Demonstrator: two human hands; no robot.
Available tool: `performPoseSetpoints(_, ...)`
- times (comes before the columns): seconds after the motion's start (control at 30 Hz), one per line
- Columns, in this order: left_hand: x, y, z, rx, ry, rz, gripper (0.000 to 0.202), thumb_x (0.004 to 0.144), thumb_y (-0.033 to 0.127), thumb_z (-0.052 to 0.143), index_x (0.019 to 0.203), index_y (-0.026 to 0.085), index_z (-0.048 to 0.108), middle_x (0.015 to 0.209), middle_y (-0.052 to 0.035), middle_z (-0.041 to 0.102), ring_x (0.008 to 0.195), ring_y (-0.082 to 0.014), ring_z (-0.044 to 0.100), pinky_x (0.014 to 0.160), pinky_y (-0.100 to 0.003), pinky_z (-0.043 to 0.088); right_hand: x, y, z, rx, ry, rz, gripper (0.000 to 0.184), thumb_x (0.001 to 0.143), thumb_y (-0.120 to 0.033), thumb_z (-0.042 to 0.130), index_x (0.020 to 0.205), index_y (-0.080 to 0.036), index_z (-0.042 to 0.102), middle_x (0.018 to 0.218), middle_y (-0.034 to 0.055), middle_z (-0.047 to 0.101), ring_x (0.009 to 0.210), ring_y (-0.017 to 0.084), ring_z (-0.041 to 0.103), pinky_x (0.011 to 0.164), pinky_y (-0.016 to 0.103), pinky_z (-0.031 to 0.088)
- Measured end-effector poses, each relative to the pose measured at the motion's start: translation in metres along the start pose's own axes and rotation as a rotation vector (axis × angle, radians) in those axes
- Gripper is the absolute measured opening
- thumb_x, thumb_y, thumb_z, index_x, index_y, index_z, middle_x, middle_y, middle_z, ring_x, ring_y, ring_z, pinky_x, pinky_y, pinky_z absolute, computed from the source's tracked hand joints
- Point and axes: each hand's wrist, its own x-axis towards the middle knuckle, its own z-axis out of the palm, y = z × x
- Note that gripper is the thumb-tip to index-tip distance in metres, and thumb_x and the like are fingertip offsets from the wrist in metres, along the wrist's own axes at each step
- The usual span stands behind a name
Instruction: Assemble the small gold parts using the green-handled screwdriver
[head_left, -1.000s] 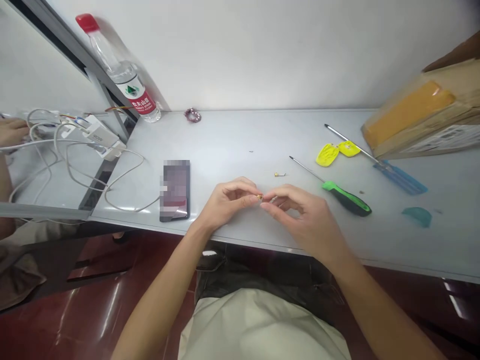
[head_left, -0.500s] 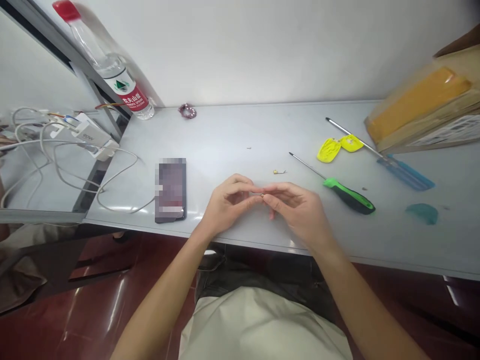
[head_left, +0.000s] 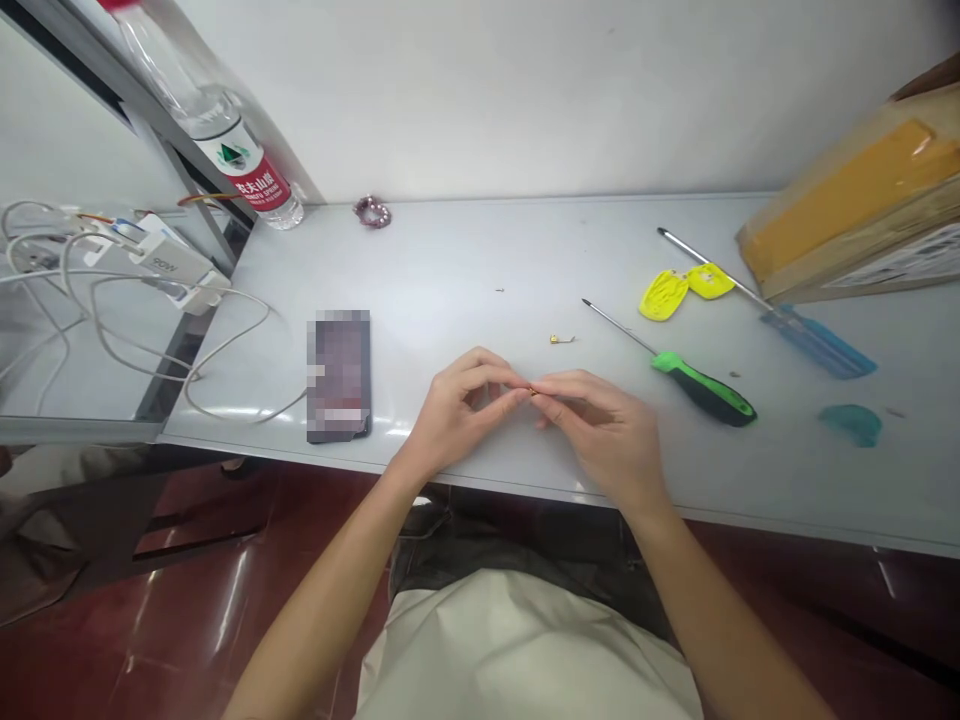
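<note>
My left hand point(head_left: 469, 405) and my right hand point(head_left: 600, 420) meet fingertip to fingertip above the front part of the grey table point(head_left: 450, 270). Both are pinched closed on a tiny brassy piece point(head_left: 532, 391), mostly covered by the fingers and too small to name. Just beyond my right fingertips lies a small gold-coloured part point(head_left: 561, 340) with a thin bent wire end. A tiny dark pin-like piece point(head_left: 499, 290) rests farther back. To the right are a green-and-black screwdriver point(head_left: 705, 390) and two joined yellow shell halves point(head_left: 664, 296).
A phone point(head_left: 341, 375) on a cable lies at left, near a white charger point(head_left: 176, 265). A water bottle point(head_left: 240, 155) and a beaded bracelet point(head_left: 372, 212) stand along the wall. At right are a blue-handled screwdriver point(head_left: 821, 343), a teal lump point(head_left: 851, 425) and a cardboard box point(head_left: 862, 260).
My fingertips have shifted slightly around the tiny piece, and my left index finger reaches a little farther right. The view has moved slightly; the things on the table lie as before.
</note>
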Motion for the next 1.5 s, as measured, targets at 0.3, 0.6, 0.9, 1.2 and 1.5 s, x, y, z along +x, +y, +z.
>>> performPoseSetpoints(0.3, -0.001, -0.004, 0.002, 0.071, 0.011, 0.059, 0.008, 0.094, 0.025, 0.070, 0.096, 0.020, 0.075, 0.091, -0.0026, 0.066, 0.071, -0.0089, 0.056, 0.059, -0.023, 0.043, 0.000, 0.000, 0.002, -0.109, 0.015, -0.047, 0.013, 0.090, -0.022, 0.071, 0.099, -0.026, 0.080, 0.095, 0.0001, 0.072, 0.068, 0.010, 0.066, 0.064, 0.025, 0.060)
performPoseSetpoints(0.6, -0.004, -0.004, 0.007, 0.243, 0.000, 0.095, 0.007, 0.100, 0.023, 0.061, 0.099, 0.019, 0.067, 0.097, -0.0038, 0.063, 0.079, -0.0109, 0.059, 0.064, -0.024, 0.046, -0.001, 0.002, 0.005, -0.191, 0.032, -0.093, 0.012, 0.094, -0.022, 0.065, 0.097, -0.024, 0.077, 0.098, 0.0008, 0.071, 0.073, 0.011, 0.068, 0.066, 0.024, 0.061)
performPoseSetpoints(0.9, -0.003, -0.004, 0.011, 0.265, -0.040, 0.046, 0.013, 0.104, 0.025, 0.053, 0.099, 0.019, 0.063, 0.097, -0.0037, 0.061, 0.087, -0.0133, 0.060, 0.074, -0.026, 0.049, 0.001, 0.004, 0.004, -0.250, 0.060, -0.108, 0.012, 0.094, -0.021, 0.065, 0.097, -0.022, 0.076, 0.097, 0.0005, 0.072, 0.066, 0.009, 0.067, 0.065, 0.024, 0.058)
performPoseSetpoints(1.2, -0.001, -0.006, 0.007, 0.195, 0.023, 0.049, 0.008, 0.097, 0.026, 0.066, 0.102, 0.020, 0.070, 0.097, -0.0029, 0.065, 0.073, -0.0097, 0.058, 0.066, -0.024, 0.048, 0.003, 0.004, 0.003, -0.130, 0.052, 0.035, 0.010, 0.091, -0.026, 0.070, 0.096, -0.022, 0.077, 0.096, 0.0013, 0.073, 0.065, 0.011, 0.068, 0.066, 0.026, 0.059)
performPoseSetpoints(1.5, -0.003, -0.003, 0.009, 0.244, -0.002, 0.047, 0.013, 0.101, 0.025, 0.058, 0.102, 0.019, 0.069, 0.095, -0.0046, 0.064, 0.074, -0.0113, 0.057, 0.064, -0.025, 0.047, 0.003, 0.000, 0.004, -0.137, 0.070, 0.067, 0.011, 0.089, -0.029, 0.071, 0.093, -0.021, 0.077, 0.097, 0.0028, 0.073, 0.067, 0.012, 0.069, 0.067, 0.027, 0.061)
